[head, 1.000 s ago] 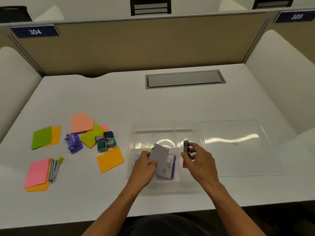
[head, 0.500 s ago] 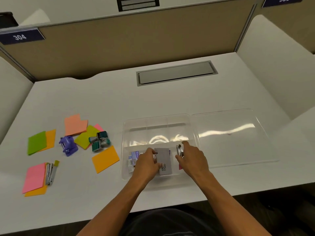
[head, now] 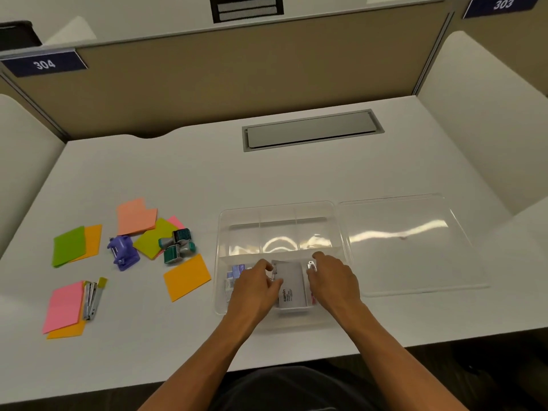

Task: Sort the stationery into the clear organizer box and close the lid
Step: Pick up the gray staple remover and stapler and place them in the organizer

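The clear organizer box (head: pixel 278 206) sits near the desk's front edge, its lid (head: pixel 409 244) lying open flat to the right. Both hands are in the front compartment. My left hand (head: pixel 255 289) pinches the left edge of a grey packet (head: pixel 293 287) that lies flat inside. My right hand (head: pixel 335 280) holds a small silver metal item (head: pixel 311 266) at the packet's right side. Blue-and-white small packs (head: pixel 235 272) lie at the compartment's left end. Out on the desk to the left are sticky notes (head: pixel 186 277), a purple stapler (head: pixel 123 252), green stamps (head: pixel 178 246) and silver metal tools (head: pixel 90 299).
A grey cable hatch (head: pixel 311 130) is set into the desk behind the box. A tan partition (head: pixel 237 78) closes the back and white side panels (head: pixel 486 114) flank the desk. The box's three rear compartments (head: pixel 278 235) hold nothing visible.
Both hands dropped into the front compartment. The grey packet, held tilted up a second ago, now lies flat in the box. The silver item went down with my right hand.
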{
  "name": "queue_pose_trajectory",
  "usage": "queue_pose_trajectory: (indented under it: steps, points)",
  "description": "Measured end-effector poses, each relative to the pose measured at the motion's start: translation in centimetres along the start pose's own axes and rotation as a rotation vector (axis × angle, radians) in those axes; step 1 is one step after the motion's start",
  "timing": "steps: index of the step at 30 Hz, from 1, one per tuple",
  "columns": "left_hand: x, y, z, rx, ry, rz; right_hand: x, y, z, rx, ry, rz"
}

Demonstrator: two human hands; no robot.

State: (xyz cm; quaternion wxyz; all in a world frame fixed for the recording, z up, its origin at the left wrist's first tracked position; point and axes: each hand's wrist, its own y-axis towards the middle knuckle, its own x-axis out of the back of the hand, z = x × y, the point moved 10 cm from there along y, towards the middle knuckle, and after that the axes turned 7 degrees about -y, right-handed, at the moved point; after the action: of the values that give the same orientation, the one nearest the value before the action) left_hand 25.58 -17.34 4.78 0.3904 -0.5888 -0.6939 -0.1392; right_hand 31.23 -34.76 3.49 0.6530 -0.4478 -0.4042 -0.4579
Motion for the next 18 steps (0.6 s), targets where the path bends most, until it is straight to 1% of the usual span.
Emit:
queue_pose_trajectory:
  steps: [6,10,15,18]
  points:
    - [2.7,0.1,0.2,-0.033,-0.104,-0.111,2.6,-0.7,3.6,0.107,0.146,-0.113]
    - [4.1,0.0,1.2,-0.060,-0.115,-0.166,2.4,-0.8,6.2,0.164,0.243,-0.090]
    - [6.9,-0.4,3.5,-0.042,-0.092,-0.261,1.6,-0.6,9.0,0.205,0.295,-0.070]
    - [8.3,-0.6,5.6,-0.018,-0.081,-0.294,1.1,-0.6,11.3,0.272,0.330,-0.051]
